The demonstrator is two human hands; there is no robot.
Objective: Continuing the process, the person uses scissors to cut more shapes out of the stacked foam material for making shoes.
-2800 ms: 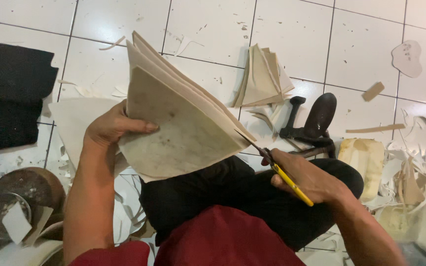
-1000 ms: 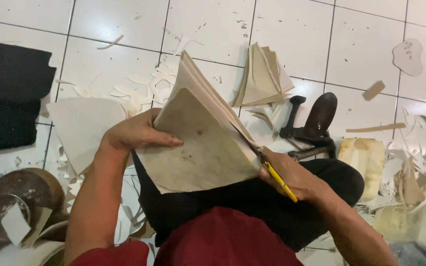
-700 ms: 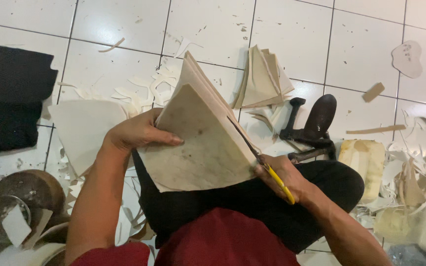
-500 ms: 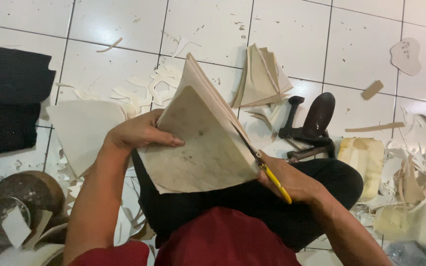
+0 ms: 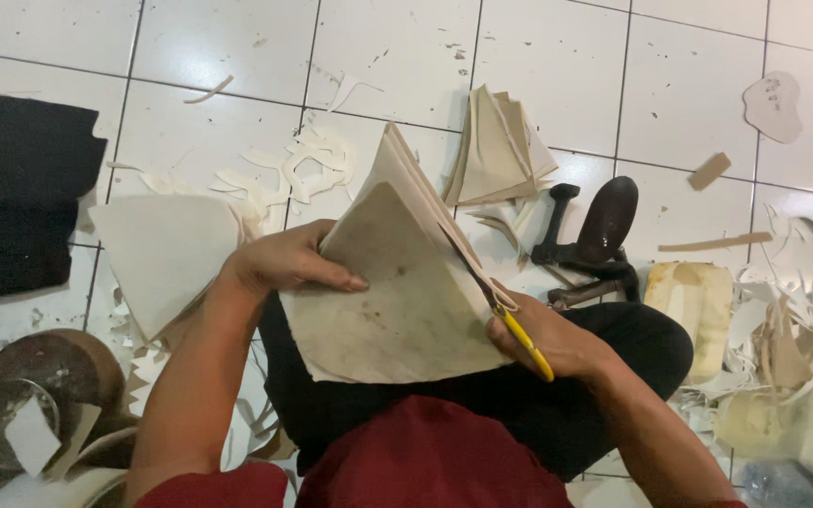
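Centrally, over the lap: stack of cream, stained, wedge-shaped leather-like sheets [image 5: 397, 292]. Left hand [image 5: 284, 263] clamped on its left edge, thumb on top. Right hand [image 5: 548, 343] closed around yellow-handled scissors [image 5: 510, 325], blades at the stack's right edge. White tiled floor [image 5: 557, 56] beneath, strewn with pale offcuts [image 5: 294, 169].

The left hand [image 5: 284, 263] grips a stack of stiff, cream-coloured sheets [image 5: 397, 301] at its 9 o'clock edge, thumb lying across the top sheet. The right hand [image 5: 543, 343] works yellow-handled scissors [image 5: 510, 325] along the stack's 3 o'clock edge. Beyond, on the white tiled floor [image 5: 237, 47], a second pile of cut sheets [image 5: 496, 150] lies at 12 o'clock, a dark metal stand [image 5: 599, 240] at 2 o'clock, black fabric [image 5: 16, 198] at 9 o'clock, and pale offcuts [image 5: 312, 165] are scattered around.
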